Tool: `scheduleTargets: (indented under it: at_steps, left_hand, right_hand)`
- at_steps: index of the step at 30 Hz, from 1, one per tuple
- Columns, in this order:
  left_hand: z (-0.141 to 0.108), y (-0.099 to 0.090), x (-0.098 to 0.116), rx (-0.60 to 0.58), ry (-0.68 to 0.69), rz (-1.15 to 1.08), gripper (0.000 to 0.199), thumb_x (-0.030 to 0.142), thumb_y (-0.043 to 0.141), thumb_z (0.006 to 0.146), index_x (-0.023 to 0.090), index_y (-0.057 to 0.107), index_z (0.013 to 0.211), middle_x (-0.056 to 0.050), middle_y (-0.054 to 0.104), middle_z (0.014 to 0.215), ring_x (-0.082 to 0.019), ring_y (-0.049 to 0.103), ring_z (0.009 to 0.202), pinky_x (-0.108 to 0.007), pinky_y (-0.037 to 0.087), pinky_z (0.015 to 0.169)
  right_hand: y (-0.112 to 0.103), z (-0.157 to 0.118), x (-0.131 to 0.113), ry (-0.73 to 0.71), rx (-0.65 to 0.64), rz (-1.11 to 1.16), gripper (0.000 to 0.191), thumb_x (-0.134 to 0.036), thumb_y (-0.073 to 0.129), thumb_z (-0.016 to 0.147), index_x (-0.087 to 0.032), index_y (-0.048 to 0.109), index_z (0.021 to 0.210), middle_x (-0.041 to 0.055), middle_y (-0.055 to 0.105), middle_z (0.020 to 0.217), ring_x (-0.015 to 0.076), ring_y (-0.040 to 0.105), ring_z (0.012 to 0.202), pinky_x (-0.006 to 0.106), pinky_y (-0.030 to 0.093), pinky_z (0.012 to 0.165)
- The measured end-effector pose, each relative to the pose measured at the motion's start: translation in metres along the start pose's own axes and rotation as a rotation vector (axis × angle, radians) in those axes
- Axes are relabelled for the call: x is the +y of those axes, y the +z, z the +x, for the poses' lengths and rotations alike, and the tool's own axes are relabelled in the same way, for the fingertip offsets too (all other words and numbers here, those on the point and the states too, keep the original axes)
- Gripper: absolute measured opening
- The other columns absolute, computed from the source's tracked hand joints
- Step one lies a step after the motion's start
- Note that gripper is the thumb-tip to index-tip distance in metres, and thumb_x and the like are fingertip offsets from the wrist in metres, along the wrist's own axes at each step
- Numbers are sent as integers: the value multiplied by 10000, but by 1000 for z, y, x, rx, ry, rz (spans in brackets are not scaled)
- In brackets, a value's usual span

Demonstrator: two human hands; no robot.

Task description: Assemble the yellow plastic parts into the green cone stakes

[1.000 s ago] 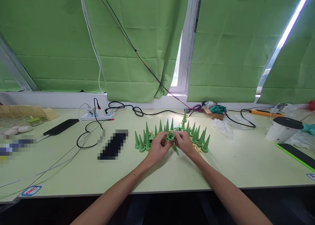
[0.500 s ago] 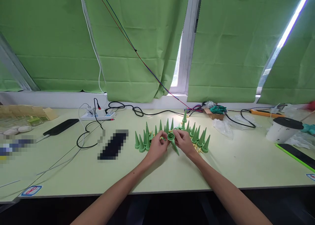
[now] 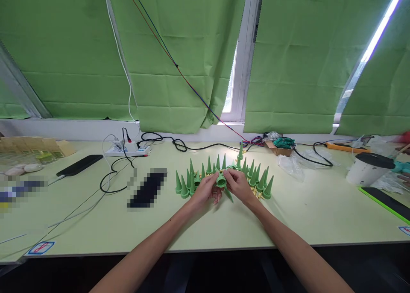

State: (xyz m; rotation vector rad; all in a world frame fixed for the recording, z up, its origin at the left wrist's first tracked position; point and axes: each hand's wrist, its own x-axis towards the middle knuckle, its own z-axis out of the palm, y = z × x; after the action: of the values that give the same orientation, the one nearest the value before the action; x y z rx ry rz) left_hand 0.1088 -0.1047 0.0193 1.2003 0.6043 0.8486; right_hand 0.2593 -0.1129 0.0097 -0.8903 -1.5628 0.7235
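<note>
In the middle of the head view, a green plastic cone-shaped spike (image 3: 221,181) is held with its hollow round end tilted down toward me. My left hand (image 3: 208,189) pinches it from the left, with the lower fingers curled below it. From the right, the thumb and fingertips of my right hand (image 3: 236,183) close on its upper part, which is mostly hidden. Under my right fingers the tip of another green spike (image 3: 228,194) shows. Around both hands stand several upright green spikes (image 3: 183,188), points up. Small yellow pieces (image 3: 257,194) lie among those on the right.
A power strip (image 3: 128,149) with cables sits at the back left, near a black phone-like slab (image 3: 80,165). A pixelated dark rectangle (image 3: 147,189) lies left of the spikes. To the right stand a white lidded cup (image 3: 368,169), clear plastic bags (image 3: 291,166) and a small cardboard box (image 3: 278,148).
The held spike's hollow end has tipped from facing me to facing downward. My left fingers have shifted, and the lower ones now show below it. My right hand stays nearly in place.
</note>
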Motion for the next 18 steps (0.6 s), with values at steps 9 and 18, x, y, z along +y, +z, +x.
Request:
scheduleTargets:
  at_steps: [9,18]
  left_hand:
    - [-1,-2,-1,-5,15,102,429,598,547,842,172,518,883,32,492,512,-103,504,403,-184,359,327]
    - [-1,-2,0,-7,112,230,389,555,547,859,200,421,762,61,455,486,-97,490,384,-186,329,328]
  right_hand:
    - [0,0,-3,-17,4,-63,442,-465,449,944,-207,360,596,-50,317,513,100,317,485,255,263,479]
    - [-1,0,-6,-27,33,-187,444,-441,420,945,-208,331,578,-49,303,494,105,315,484,261,252,491]
